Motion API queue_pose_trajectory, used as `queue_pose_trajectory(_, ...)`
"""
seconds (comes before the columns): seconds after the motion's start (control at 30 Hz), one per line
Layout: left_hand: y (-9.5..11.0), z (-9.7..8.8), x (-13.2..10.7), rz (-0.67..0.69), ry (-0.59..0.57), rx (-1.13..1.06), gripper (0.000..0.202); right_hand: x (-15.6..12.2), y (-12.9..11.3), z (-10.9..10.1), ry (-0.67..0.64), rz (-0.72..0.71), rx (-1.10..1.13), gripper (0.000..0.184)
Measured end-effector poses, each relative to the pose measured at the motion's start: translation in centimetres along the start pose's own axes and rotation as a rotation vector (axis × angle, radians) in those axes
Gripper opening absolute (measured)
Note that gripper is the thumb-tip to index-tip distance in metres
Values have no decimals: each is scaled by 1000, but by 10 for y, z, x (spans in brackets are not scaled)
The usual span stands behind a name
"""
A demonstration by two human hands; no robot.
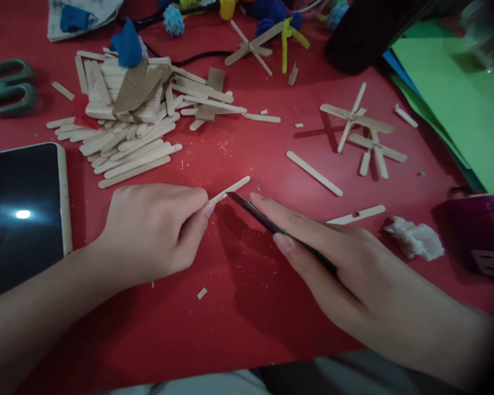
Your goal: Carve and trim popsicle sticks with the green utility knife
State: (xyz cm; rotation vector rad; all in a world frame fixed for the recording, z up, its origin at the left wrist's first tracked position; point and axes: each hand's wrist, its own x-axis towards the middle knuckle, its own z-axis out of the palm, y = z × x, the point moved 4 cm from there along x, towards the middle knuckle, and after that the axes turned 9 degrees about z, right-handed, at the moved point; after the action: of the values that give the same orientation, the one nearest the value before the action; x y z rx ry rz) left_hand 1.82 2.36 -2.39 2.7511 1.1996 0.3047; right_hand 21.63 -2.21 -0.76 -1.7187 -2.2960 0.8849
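Observation:
My left hand [154, 233] is closed, pinching one end of a thin wooden craft stick [234, 187] that lies on the red table [239, 307]. My right hand [333, 258] is wrapped round a utility knife with a green handle; its dark blade [253, 211] points up-left and its tip meets the stick just right of my left fingertips. My right index finger lies stretched along the top of the blade. Small wood chips lie scattered around both hands.
A smartphone [24, 216] lies at the left, grey scissors [8, 88] above it. A pile of craft sticks [127, 120] sits behind my left hand. Glued stick crosses [362, 129], loose sticks, green paper [456, 109], a purple device [481, 233] and a tissue wad [414, 238] lie at right.

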Motion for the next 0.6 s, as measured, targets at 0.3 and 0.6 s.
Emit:
queue_pose_trajectory(0.3,-1,1,0,7,-3,9,33,1,-3,1,-36,-3,-1,56)
queue_pose_trajectory(0.6,1,0,0,16,6,25,32,0,-3,0,-28,8,0,57)
